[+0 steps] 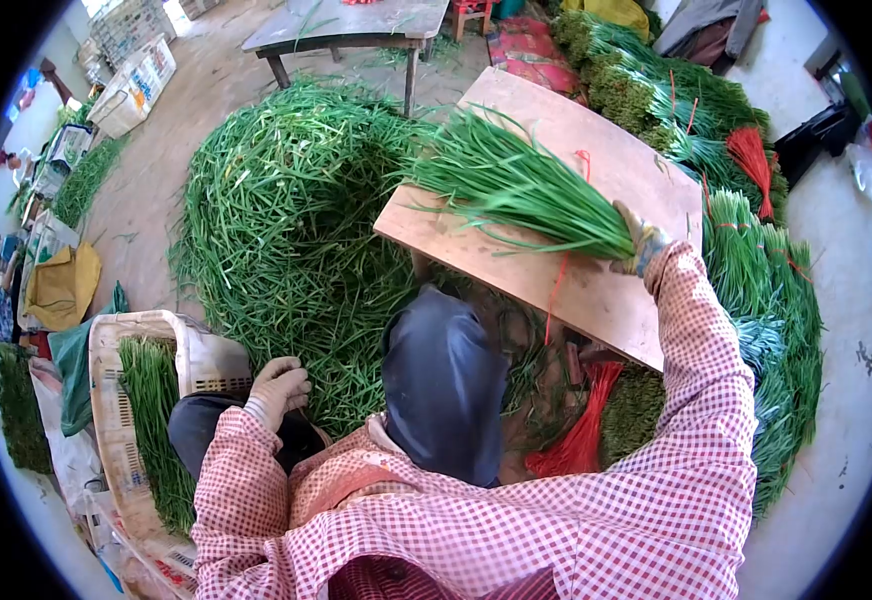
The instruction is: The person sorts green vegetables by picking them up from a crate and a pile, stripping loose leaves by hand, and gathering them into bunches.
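The wooden surface (641, 180) sits ahead and to the right of the person, tilted across the view so that one corner points left. On it lies a loose bundle of green stalks (526, 195), slantwise, its leaf tips spreading to the left edge and slightly past it. The right hand (641, 240) grips the bundle's stalk end, close to the right edge of the wooden surface. The left hand (281, 385) is well apart from the wooden surface, to its left and nearer the body; its fingers are curled, and I cannot tell whether they hold anything.

Bare wood shows beyond the bundle toward the far edge, and in a narrower strip along the near edge, where a red strand (558, 295) hangs over. Room to move is tighter around the sides. A heap of loose greens (266, 190) crowds the left edge, stacked green bundles (746, 235) line the right, and a dark-covered knee (446, 385) stands just before the near edge. Below that edge hangs or lies a bunch of red ties (578, 425). A pale crate (214, 362) with upright stalks is well left of the wooden surface; open floor (146, 235) stretches beyond the heap, farther left.
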Available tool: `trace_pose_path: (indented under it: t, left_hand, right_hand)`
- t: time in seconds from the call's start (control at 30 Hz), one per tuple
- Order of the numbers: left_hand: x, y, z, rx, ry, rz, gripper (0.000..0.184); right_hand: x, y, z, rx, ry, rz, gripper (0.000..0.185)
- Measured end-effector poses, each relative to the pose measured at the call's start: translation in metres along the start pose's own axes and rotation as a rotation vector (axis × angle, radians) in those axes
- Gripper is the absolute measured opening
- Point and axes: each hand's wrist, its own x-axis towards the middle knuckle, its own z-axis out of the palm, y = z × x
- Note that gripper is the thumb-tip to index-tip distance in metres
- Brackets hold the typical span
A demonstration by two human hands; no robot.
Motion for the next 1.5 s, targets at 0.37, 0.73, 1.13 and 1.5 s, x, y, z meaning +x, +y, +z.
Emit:
trace_pose_path:
  t: [0.37,0.73,1.13,1.5]
  left_hand:
    - [0.006,-0.017,0.028,0.371,-0.095,0.206,0.034]
    - [-0.074,-0.009,0.023,0.425,-0.197,0.514,0.027]
    - [-0.154,-0.039,-0.03,0.015,-0.462,0.877,0.023]
    - [-0.043,-0.074,-0.271,0.079,0.886,0.559,0.025]
  right_hand:
    - [-0.007,-0.045,0.037,-0.101,0.375,0.002,0.097]
    - [-0.006,-0.113,-0.025,-0.328,-0.121,0.36,0.104]
    - [0.032,-0.493,0.177,0.349,-0.344,-0.779,0.057]
    - [0.089,-0.69,0.313,0.077,-0.069,-1.165,0.038]
